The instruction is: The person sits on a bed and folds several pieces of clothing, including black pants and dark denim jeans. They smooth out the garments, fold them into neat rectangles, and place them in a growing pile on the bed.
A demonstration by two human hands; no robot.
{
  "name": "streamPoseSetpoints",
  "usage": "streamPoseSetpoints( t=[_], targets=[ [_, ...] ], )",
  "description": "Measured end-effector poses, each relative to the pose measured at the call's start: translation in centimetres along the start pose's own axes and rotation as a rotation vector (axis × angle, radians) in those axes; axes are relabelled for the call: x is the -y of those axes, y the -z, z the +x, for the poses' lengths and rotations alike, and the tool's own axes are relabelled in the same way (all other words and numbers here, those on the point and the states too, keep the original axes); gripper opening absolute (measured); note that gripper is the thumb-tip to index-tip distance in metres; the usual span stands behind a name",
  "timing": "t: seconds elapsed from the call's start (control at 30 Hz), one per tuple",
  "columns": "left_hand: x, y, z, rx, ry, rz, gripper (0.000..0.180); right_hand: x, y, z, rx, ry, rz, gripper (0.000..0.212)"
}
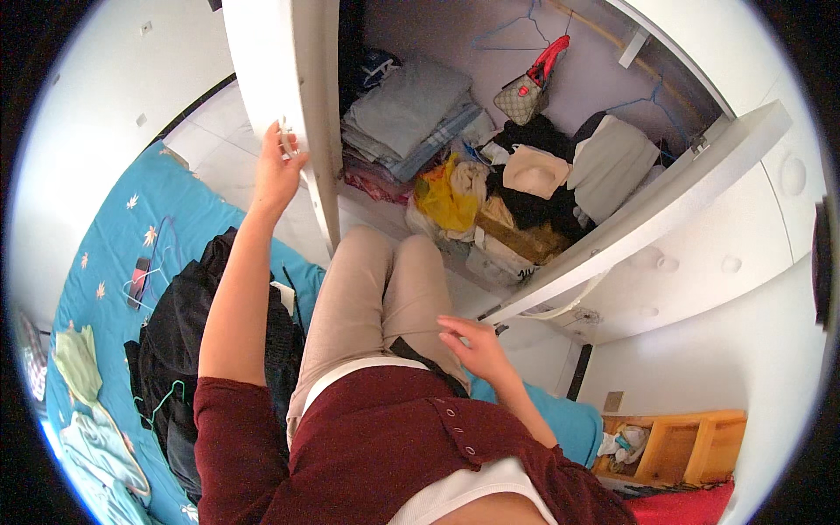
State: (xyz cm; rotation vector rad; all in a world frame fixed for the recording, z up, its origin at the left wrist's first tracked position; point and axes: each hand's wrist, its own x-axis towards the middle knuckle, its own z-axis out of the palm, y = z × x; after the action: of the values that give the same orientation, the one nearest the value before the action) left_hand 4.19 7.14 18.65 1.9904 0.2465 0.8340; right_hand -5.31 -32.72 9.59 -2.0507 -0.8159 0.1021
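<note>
My left hand (278, 175) is raised to the white left wardrobe door (297, 61), its fingers closed round the small handle (285, 144) at the door's face. Over my lap hovers my right hand (477, 347), fingers loosely apart and holding nothing, near the lower end of the open right door (647, 210). Between the doors, the wardrobe holds a stack of folded grey-blue cloth (411, 105). Beside it lie a yellow plastic bag (448, 197), a beige cup-shaped cloth piece (535, 171), a folded light grey garment (612, 166) and dark clothes. A patterned bag (523, 96) with a red strap hangs above.
Blue wire hangers (516, 35) hang from a rod. On the left, a teal bed (105, 227) carries a heap of black clothes (188, 332), a phone (138, 282) and a green garment (79, 363). A wooden compartment unit (678, 446) stands at lower right.
</note>
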Motion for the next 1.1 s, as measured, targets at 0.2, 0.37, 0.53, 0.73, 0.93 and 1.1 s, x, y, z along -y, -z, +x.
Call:
streamPoseSetpoints(
  t=[0.2, 0.37, 0.53, 0.73, 0.93, 1.1],
  targets=[
    [-3.6, -4.7, -0.6, -0.026, -0.054, 0.122, 0.066, 0.4, -0.1, 1.0, 0.03, -0.06, 0.005, 0.024],
    [-4.5, -6.1, -0.9, -0.084, -0.076, 0.133, 0.068, -0.2, -0.5, 1.5, 0.009, -0.081, -0.044, 0.024],
    [-4.3, -5.9, -1.1, -0.049, -0.005, 0.098, 0.067, -1.1, -1.4, 2.1, -0.033, -0.044, -0.127, 0.024],
    [-4.8, -6.4, -1.1, -0.034, -0.04, 0.141, 0.068, -0.7, -2.0, 2.6, -0.06, -0.04, -0.172, 0.022],
    [-6.5, -10.0, -0.3, 0.025, 0.001, 0.17, 0.062, -0.9, -2.1, 2.4, -0.059, -0.076, -0.187, 0.022],
    [-8.5, -13.7, 0.6, 0.169, 0.001, 0.222, 0.058, -1.6, -2.7, 2.7, -0.076, -0.148, -0.197, 0.022]
  ],
)
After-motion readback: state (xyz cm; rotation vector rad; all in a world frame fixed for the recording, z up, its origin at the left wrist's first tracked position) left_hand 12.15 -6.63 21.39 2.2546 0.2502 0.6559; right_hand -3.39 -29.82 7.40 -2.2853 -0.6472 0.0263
